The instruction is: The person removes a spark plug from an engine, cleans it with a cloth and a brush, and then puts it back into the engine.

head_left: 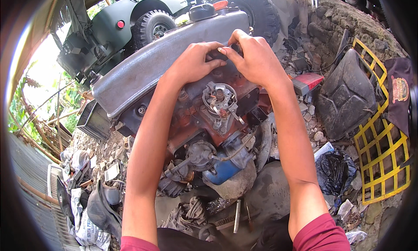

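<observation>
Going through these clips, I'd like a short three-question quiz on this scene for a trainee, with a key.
1. True or false: the left hand and right hand are far apart, at opposite ends of the engine.

2. Which of these lies to the right of the right forearm?
A. grey metal cover
B. blue cylinder
C. black plastic bag

3. Fill in the colour: the person's sleeves are dark ____.

Key: 1. False, their fingers are close together. 2. C. 3. red.
</observation>
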The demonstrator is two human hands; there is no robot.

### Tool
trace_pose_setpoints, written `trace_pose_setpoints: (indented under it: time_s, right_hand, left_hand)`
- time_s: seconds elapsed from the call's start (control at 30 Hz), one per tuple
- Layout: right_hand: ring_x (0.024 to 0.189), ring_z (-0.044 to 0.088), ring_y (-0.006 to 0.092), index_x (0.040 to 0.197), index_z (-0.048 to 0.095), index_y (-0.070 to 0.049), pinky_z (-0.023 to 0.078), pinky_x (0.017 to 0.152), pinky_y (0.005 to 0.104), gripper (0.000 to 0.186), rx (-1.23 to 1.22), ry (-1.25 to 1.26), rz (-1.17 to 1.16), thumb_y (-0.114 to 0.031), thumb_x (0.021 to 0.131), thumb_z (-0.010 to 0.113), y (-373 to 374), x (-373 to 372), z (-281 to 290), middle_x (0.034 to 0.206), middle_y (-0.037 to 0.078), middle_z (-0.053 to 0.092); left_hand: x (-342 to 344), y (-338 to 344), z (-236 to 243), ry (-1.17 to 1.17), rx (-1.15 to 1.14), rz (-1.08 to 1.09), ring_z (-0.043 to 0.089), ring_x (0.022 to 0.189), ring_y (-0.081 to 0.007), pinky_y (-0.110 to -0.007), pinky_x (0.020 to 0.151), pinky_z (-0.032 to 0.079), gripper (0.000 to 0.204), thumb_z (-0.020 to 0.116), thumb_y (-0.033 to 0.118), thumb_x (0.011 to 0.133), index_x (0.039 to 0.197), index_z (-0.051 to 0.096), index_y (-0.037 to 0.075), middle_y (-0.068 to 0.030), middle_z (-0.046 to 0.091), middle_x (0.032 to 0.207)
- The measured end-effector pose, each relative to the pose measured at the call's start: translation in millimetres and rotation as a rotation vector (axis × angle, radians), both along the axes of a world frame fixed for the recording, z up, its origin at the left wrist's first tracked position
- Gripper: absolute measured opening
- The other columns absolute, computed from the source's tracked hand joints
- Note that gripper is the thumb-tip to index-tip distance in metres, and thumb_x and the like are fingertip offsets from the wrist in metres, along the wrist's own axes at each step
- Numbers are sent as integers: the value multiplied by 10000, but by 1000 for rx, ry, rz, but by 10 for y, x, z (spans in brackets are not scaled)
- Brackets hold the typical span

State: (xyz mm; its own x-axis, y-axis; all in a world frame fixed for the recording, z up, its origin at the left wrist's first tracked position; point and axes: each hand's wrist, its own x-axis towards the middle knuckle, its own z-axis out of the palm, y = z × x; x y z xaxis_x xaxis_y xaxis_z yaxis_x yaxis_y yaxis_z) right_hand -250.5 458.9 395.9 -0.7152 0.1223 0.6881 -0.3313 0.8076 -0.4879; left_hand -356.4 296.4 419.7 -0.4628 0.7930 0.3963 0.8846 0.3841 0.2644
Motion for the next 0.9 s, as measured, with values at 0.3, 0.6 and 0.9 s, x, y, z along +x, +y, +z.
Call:
trace_pose_setpoints:
  time_s: [0.3,0.6,0.9]
  right_hand:
    - [885,678,389,1048,632,18,516,783,446,253,76,172,74,-167,895,714,56,-64,-87,927,216,693]
    - [759,687,272,1026,683,4,537,708,376,309,-251,494,106,-262,887,755,-110,-184,-109,880,164,698]
    - [784,724,255,885,722,7,550,708,364,338,-109,162,47,-329,883,760,116,-251,-172,841,173,727]
  left_hand:
    - [35,-41,-2,31,38,-3,714,957,-286,-378,884,533,420,739,128,834,1220,649,-12,-187,726,1075]
    - [-20,54,-91,272,322,-131,704,861,-304,-381,765,550,349,789,198,818,1077,668,-1,-161,716,944]
    - [526,-219,68,-140,878,3,678,957,-149,-322,845,569,247,748,131,910,1108,697,-6,-72,719,1031]
